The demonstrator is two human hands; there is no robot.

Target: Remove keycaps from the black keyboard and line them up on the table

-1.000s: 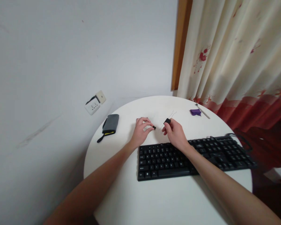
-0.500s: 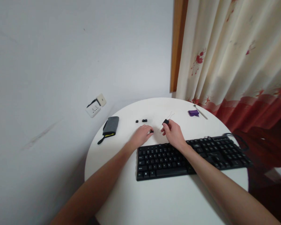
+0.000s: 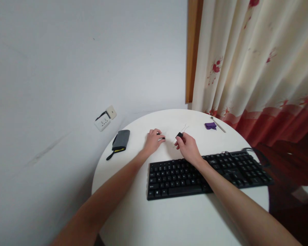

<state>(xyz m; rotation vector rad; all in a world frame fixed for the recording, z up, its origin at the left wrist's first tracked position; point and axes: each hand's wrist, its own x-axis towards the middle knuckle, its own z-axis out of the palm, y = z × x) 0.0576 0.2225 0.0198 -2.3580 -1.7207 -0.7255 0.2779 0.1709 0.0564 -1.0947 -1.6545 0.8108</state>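
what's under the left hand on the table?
Small black keycaps show at the left hand's fingertips, on the white table. Anything beneath the palm is covered, so their number cannot be told.

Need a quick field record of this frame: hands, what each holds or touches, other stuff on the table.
surface: round white table
left hand: fingers on small black keycaps lying on the table
right hand: pinching a black wire-loop keycap puller
keyboard: black full-size keyboard, near both wrists
left side: grey pouch with yellow trim
far right: purple piece beside a thin light stick
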